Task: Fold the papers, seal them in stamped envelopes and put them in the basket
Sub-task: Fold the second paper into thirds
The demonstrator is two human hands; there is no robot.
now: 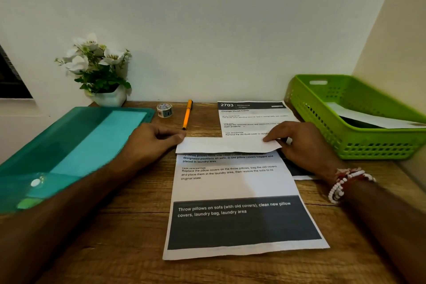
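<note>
A printed paper point(232, 182) lies in front of me on the wooden desk, its top edge turned over toward me so a white strip of its back shows. My left hand point(152, 139) pinches the strip's left corner. My right hand point(297, 139) pinches its right corner. A second printed sheet point(251, 114) headed "2703" lies flat behind the folded edge. The green basket point(355, 138) stands at the right, holding a white envelope point(368, 119).
A teal plastic folder point(76, 145) lies at the left under my left forearm. A roll of patterned tape point(164, 110) and an orange pen point(187, 114) lie near the wall. A white pot of flowers point(101, 71) stands at the back left. A wall closes the right side.
</note>
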